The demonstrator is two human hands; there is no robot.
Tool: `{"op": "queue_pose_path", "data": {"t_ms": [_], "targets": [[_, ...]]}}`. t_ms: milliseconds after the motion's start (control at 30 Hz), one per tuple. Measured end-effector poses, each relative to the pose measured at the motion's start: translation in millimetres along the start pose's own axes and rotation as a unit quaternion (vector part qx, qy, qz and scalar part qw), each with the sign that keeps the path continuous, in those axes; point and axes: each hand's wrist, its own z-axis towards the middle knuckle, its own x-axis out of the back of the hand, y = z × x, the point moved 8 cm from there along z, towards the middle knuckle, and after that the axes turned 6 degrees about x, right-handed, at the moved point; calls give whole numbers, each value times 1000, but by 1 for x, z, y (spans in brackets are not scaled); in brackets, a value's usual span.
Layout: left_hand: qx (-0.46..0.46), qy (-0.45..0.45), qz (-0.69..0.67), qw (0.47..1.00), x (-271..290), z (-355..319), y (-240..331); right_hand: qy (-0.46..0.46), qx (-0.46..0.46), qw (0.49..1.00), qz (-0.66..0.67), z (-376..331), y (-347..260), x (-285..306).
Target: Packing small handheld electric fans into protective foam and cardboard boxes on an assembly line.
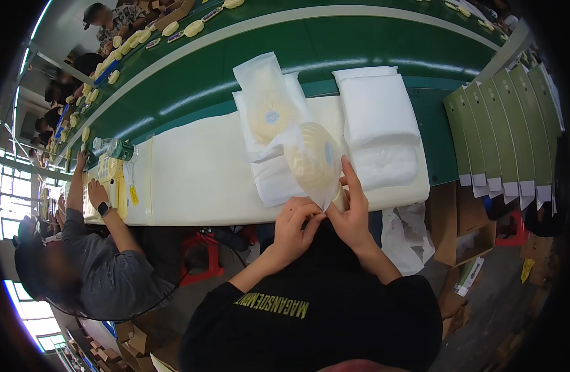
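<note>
A cream, ribbed round object with a pale blue round label sits inside a translucent plastic bag (310,164), tilted above the table edge in front of me. At the bag's lower end, the fingertips of my left hand (295,224) pinch the plastic. My right hand (353,214) grips the same end from the right, its index finger pointing up along the side. Just beyond lies a second bagged cream round object (271,116), also with a blue label, on a stack of white bags (276,183). What my inner right fingers touch is partly hidden.
A thicker stack of white bags (381,118) lies to the right on the white table (198,173). Behind runs a green conveyor (204,68). Green folded cartons (505,130) stand at right. A co-worker (111,266) sits at left, beside a plastic bottle (119,149).
</note>
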Motion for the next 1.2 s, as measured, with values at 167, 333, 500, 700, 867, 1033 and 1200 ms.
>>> {"op": "queue_pose_path", "data": {"t_ms": [167,333,500,700,867,1033,1200], "targets": [[242,-22,-319,916,-23,-14,-39,56,-94,976,188,-5,13,-6],[392,-91,-472,784,-34,-22,-48,39,-166,967,191,-13,33,-10],[329,45,-442,833,4,-2,-55,-19,37,999,-24,-32,7,-11],[250,-61,-258,931,24,14,-29,164,262,930,-201,-35,-35,20],[-336,-248,-275,866,19,62,133,126,315,940,44,-28,-72,79],[-438,-151,-249,850,-26,158,218,146,56,959,238,-44,-50,99],[-547,-18,-76,833,-105,206,285,196,-124,933,274,-55,-40,107]]}}
